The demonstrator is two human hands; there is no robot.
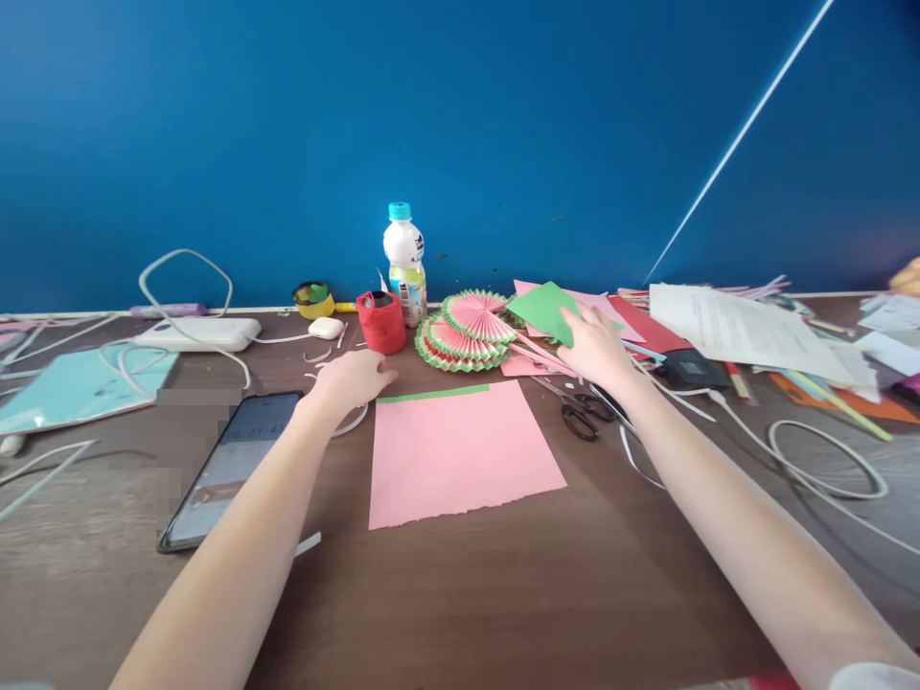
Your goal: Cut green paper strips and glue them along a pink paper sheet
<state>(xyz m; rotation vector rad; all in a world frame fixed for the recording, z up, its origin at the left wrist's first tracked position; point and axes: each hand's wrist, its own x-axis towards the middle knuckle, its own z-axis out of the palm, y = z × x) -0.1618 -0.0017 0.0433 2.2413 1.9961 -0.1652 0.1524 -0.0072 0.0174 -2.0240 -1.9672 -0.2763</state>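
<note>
A pink sheet (464,455) with a torn near edge lies on the brown table (460,594), a thin green strip (438,393) along its far edge. Just left of that strip is my left hand (352,383), fingers bent and close together; what they hold, if anything, is hidden. My right hand (593,340) grips a green paper piece (546,309) by its right corner. Left of this paper sit folded pink paper fans with green zigzag edges (467,331). Black-handled scissors (581,419) lie below my right hand.
A red roll (381,322) and a bottle (406,264) stand near the blue wall (460,125). A phone (234,460) lies beside my left forearm. Papers (747,331), a black box (694,369) and a white cable (826,484) are at the right; a power bank (197,333) is at the left.
</note>
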